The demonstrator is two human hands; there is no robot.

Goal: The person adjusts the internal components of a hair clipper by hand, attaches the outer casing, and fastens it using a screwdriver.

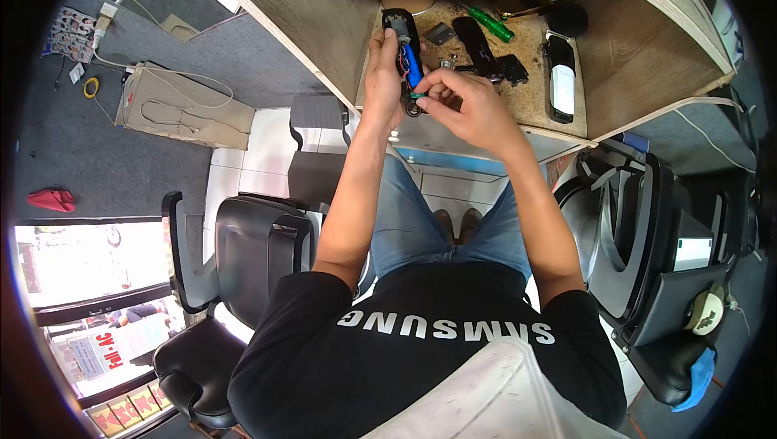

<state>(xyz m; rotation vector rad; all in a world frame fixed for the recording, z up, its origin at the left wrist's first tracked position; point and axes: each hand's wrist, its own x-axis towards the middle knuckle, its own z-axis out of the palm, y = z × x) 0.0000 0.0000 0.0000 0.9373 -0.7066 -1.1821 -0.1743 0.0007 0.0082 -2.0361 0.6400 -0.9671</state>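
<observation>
My left hand (384, 75) is wrapped round an opened black device (399, 21), held upright over the shelf's front edge. Inside the device a blue cylindrical part (412, 65) and thin wires show. At the device's lower end, my right hand (460, 99) pinches by a small green part (418, 95); what lies between the fingertips is too small to make out. Right of the device, a dark elongated casing (476, 44) lies on the wooden shelf (530, 103), with small black parts (511, 69) beside it.
A green screwdriver (490, 25) and a black-and-white clipper (560, 79) lie on the shelf. Behind them is a round black object (566, 18). Wooden side panels flank the shelf. Black chairs (257, 249) stand on both sides, and a cardboard box (186, 107) is at left.
</observation>
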